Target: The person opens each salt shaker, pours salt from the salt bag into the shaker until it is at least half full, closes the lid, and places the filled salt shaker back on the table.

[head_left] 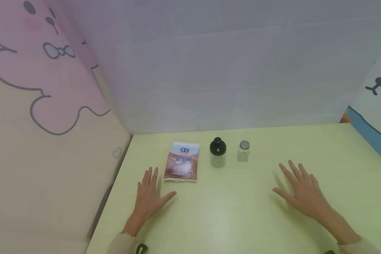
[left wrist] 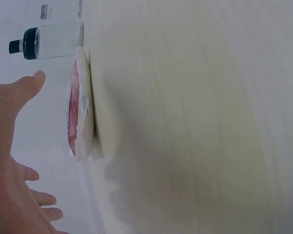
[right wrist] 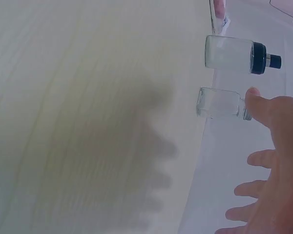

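Both hands are spread over the table with nothing in them. My left hand (head_left: 148, 200) has straight fingers and lies nearest a brown and white plastic bag of salt (head_left: 181, 162), just below its left corner. To the right of the bag stands a round glass jar (head_left: 218, 159) with a black knobbed lid. Beside that is a small square clear glass shaker (head_left: 242, 155) with a grey metal cap. Farther right, my right hand (head_left: 306, 195) hovers with fingers apart, its shadow on the tabletop. In the right wrist view, the thumb overlaps the cap of the shaker (right wrist: 219, 103).
The pale yellow table (head_left: 228, 218) meets a whitish sheet wall (head_left: 228, 70) at the back. On the left rises a panel with a pink cartoon bear (head_left: 63, 77); another printed panel (head_left: 374, 113) stands on the right.
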Action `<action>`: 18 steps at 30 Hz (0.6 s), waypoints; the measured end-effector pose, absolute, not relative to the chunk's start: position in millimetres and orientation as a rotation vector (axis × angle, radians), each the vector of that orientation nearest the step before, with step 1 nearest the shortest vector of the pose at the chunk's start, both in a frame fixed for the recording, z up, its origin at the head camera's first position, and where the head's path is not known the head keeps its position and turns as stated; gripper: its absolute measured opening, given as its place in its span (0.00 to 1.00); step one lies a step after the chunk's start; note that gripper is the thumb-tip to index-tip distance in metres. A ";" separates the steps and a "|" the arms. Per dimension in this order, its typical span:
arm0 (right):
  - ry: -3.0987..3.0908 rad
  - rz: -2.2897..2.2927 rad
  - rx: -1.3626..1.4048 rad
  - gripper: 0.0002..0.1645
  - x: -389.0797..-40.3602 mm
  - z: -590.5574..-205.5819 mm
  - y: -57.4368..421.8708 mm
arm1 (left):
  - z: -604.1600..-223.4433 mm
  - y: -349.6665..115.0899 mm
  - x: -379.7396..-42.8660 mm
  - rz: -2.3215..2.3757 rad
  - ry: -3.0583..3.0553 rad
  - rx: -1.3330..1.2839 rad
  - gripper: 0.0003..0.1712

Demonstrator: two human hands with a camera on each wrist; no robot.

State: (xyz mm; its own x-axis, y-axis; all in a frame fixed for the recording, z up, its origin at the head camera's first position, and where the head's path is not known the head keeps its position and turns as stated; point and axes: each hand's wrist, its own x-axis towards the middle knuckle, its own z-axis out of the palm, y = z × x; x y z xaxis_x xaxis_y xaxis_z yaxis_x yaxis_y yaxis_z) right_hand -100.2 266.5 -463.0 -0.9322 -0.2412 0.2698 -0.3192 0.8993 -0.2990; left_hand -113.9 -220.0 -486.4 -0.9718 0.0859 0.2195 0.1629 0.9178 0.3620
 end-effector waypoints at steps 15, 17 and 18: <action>-2.560 0.918 0.414 0.42 -96.6 -446.7 257.8 | -481.2 -200.8 -118.1 -1.177 -2.712 -0.137 0.58; -2.511 0.930 0.439 0.40 -98.0 -444.2 255.7 | -478.6 -197.3 -118.5 -1.269 -2.663 -0.120 0.57; -2.489 0.937 0.457 0.40 -99.1 -443.3 255.1 | -477.8 -195.7 -119.1 -1.310 -2.637 -0.121 0.57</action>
